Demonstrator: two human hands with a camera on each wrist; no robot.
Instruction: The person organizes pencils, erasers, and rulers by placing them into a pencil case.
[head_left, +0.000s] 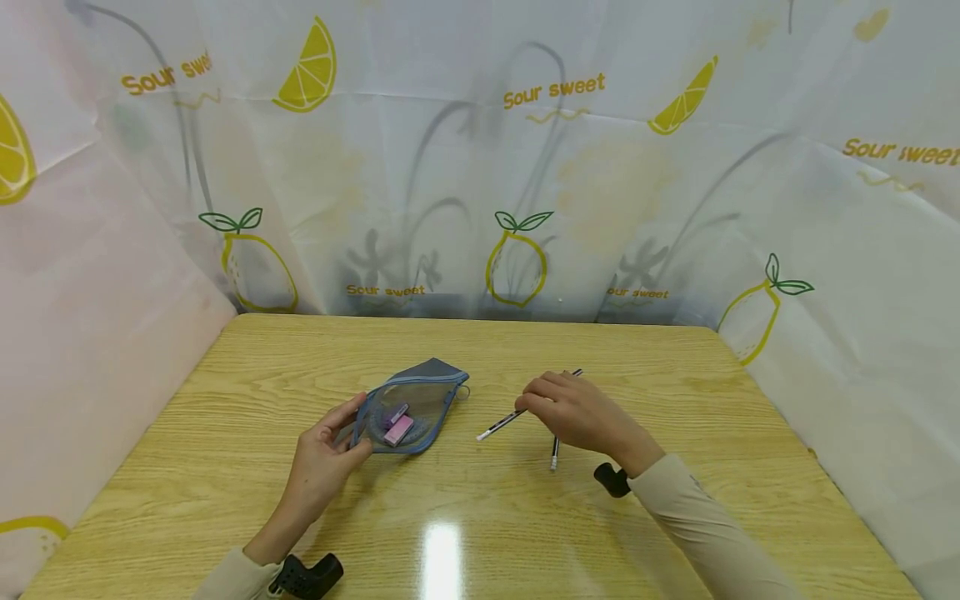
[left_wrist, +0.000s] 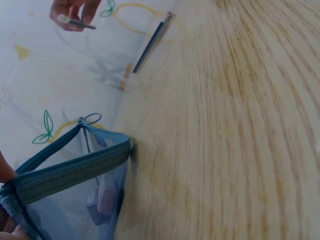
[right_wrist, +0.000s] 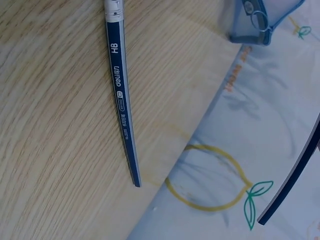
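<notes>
My left hand [head_left: 315, 471] grips the near-left end of a blue-edged mesh zip pouch [head_left: 433, 398], thumb on one side and fingers on the other. Its mouth gapes in the left wrist view, with a ring [left_wrist: 93, 118] on the zip. Through the mesh show a pink eraser [head_left: 399, 430] and a small purple block [head_left: 397, 412]. To the right, my right hand [head_left: 588, 421] pinches a dark pencil [head_left: 498, 426] above the table, its white eraser end toward the pouch. Beneath that hand a second pencil [right_wrist: 119, 80], marked HB, lies on the wood, partly hidden in the head view.
The wooden table [head_left: 247, 400] is bordered by a white sheet [head_left: 450, 167] printed with lemons, at the back and both sides. Black wrist cameras [head_left: 311, 577] sit on both wrists. A bright reflection shows on the near tabletop.
</notes>
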